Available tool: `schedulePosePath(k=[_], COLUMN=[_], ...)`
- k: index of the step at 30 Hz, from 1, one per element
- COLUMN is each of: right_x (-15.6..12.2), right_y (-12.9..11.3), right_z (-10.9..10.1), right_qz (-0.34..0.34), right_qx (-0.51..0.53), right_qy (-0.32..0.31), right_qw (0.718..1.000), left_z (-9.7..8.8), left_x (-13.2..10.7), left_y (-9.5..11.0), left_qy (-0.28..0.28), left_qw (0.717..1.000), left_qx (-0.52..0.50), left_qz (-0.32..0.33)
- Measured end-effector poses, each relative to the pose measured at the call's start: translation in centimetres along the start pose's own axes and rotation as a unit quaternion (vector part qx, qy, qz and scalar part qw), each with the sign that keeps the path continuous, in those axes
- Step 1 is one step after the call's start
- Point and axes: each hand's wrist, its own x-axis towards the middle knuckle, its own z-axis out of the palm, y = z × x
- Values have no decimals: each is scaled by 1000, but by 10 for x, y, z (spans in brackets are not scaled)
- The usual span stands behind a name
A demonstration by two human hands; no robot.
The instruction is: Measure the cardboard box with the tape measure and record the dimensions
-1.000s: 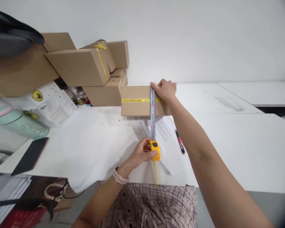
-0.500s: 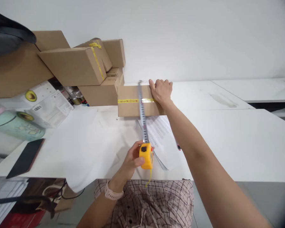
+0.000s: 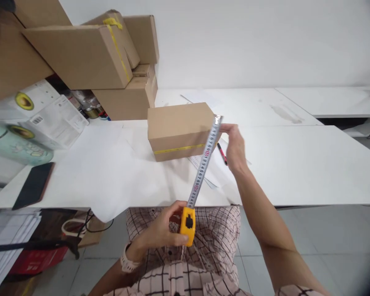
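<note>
My left hand (image 3: 168, 228) is closed around a yellow tape measure (image 3: 188, 227), close to my body at the table's front edge. Its silver blade (image 3: 204, 162) runs up and to the right, with the tip at the right end of a cardboard box (image 3: 179, 123). Yellow tape crosses the lower part of that box's front side. My right hand (image 3: 235, 146) is beside the box's right end, its fingers stretched left and partly hidden behind the blade. Whether they press on the box I cannot tell. Printed papers (image 3: 223, 174) and a red-and-black pen (image 3: 222, 154) lie between box and hand.
Stacked cardboard boxes (image 3: 77, 55) rise at the back left. White cartons with avocado pictures (image 3: 49, 117), a mint-green bottle (image 3: 18, 142) and a dark phone (image 3: 33, 185) are on the left. A white sheet (image 3: 106, 172) hangs over the table's front edge (image 3: 311, 201).
The box has turned, showing more of one broad side. My right hand has moved from its top to beside its right end. The tape measure has come nearer me, its blade now slanting right.
</note>
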Motion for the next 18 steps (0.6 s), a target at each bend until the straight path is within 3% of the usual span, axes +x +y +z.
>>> schedulePosePath(k=[3,6,8,10,15,18], right_x=[-26,-48,-64,-83,-118,-122], right_y=[-6,-6,-5,-5,0,22], right_z=[-26,-38,-40,-39,-33,-32], right_qz=[50,104,122,120,42,6], right_qx=[38,50,46,28,18,-48], right_qy=[7,24,29,-10,-206,-180], right_qw=[998,993,991,992,977,983], left_z=[6,12,16,17,15,3], left_x=[-4,-5,-4,-4,-9,-15], left_y=[0,-2,-3,-2,7,17], left_qy=[-31,-21,14,65,183,257], left_qw=[998,994,993,991,966,927], left_qx=[57,99,114,120,159,206], left_qz=[-15,-31,-28,-8,87,181])
